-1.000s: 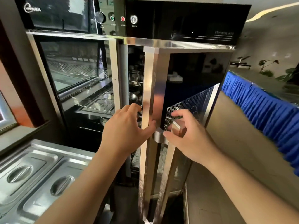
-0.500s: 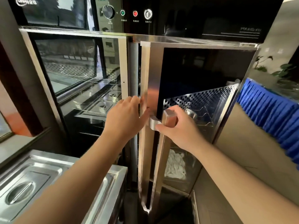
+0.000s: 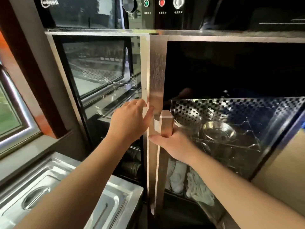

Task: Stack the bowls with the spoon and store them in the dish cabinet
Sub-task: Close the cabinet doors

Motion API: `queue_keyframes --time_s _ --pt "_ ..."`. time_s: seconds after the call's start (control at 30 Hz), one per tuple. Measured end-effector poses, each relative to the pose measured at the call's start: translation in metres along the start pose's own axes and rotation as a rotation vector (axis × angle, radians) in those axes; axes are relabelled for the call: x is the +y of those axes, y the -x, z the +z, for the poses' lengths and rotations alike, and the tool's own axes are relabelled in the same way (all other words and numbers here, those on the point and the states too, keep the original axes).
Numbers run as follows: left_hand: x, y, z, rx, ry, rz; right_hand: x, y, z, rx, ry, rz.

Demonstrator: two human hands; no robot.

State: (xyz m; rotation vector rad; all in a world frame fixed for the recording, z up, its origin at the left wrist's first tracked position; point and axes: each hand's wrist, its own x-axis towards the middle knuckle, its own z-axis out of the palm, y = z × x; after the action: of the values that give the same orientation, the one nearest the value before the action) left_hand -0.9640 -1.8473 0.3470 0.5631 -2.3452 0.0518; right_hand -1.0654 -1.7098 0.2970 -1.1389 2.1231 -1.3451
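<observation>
The dish cabinet (image 3: 156, 66) fills the view, a steel frame with two dark glass doors. The right door sits flush against the left one. My right hand (image 3: 173, 142) is wrapped around the vertical steel door handle (image 3: 165, 123). My left hand (image 3: 130, 121) lies flat, fingers apart, on the seam between the doors and holds nothing. Through the right glass a metal bowl (image 3: 219, 131) rests on a wire rack under a perforated steel shelf (image 3: 239, 108). I cannot make out a spoon.
A steel counter with lidded food pans (image 3: 54, 192) stands at the lower left, close to the cabinet. White cloths (image 3: 194, 184) lie on a lower shelf behind the glass. A control panel with a green light (image 3: 146, 3) and a red light (image 3: 161, 2) runs along the top. A window (image 3: 13, 113) is at the left.
The right door has swung from ajar to flush with the left door. My right hand stayed on the handle. My left hand opened and now presses flat at the seam. The camera moved closer.
</observation>
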Motion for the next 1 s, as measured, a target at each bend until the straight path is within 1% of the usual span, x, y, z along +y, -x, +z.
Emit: queue_keyframes --time_s 0.07,0.17,0.3,0.47,0.6,0.67,0.83,1.0 --pt "-0.004 -0.011 0.009 -0.015 -0.029 -0.029 0.004 -0.02 0.001 -0.058 -0.005 -0.013" --pt "-0.011 -0.028 0.026 -0.032 -0.074 -0.102 0.011 -0.05 -0.001 -0.091 -0.005 -0.042" --pt "-0.018 -0.045 0.045 -0.016 -0.072 -0.128 0.02 -0.08 0.001 -0.119 -0.043 -0.063" --pt "-0.033 -0.062 0.077 -0.068 -0.063 -0.183 0.032 -0.113 0.005 -0.087 -0.133 -0.031" --pt "-0.051 -0.078 0.107 -0.127 -0.028 -0.173 0.041 -0.132 0.007 -0.062 -0.118 -0.009" --pt "-0.058 -0.085 0.118 -0.128 0.01 -0.175 0.046 -0.137 0.007 -0.054 -0.104 0.023" --pt "-0.074 -0.104 0.149 -0.175 0.058 -0.115 0.06 -0.147 0.015 0.015 -0.108 0.082" --pt "-0.084 -0.109 0.178 -0.149 0.085 -0.082 0.079 -0.156 0.034 0.072 -0.054 0.153"
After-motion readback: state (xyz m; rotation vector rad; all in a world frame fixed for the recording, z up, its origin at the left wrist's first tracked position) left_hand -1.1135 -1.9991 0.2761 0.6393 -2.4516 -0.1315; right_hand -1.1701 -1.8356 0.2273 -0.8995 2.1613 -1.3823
